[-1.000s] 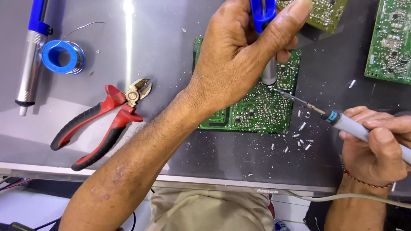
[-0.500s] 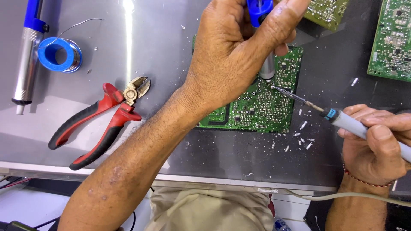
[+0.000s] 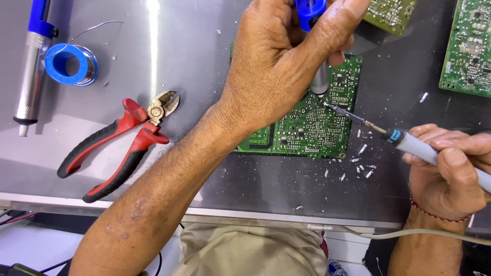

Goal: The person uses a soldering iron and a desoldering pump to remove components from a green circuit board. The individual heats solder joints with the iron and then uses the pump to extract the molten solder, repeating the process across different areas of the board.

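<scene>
Upright blue-and-silver desoldering pump (image 3: 316,46) and slanted grey soldering iron (image 3: 409,145) — tips meeting on flat green circuit board (image 3: 312,128).

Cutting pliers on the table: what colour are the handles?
Red with black grips, on the cutting pliers; the head view shows them clearly.

Only 1 view existed, a camera worn on the person's head. It looked almost straight down onto the grey worktop (image 3: 169,76) from close above, near enough that the forearms filled the lower frame. The top of the frame faced away from the person; the bottom edge caught the worktop's near rim and the person's lap.
</scene>
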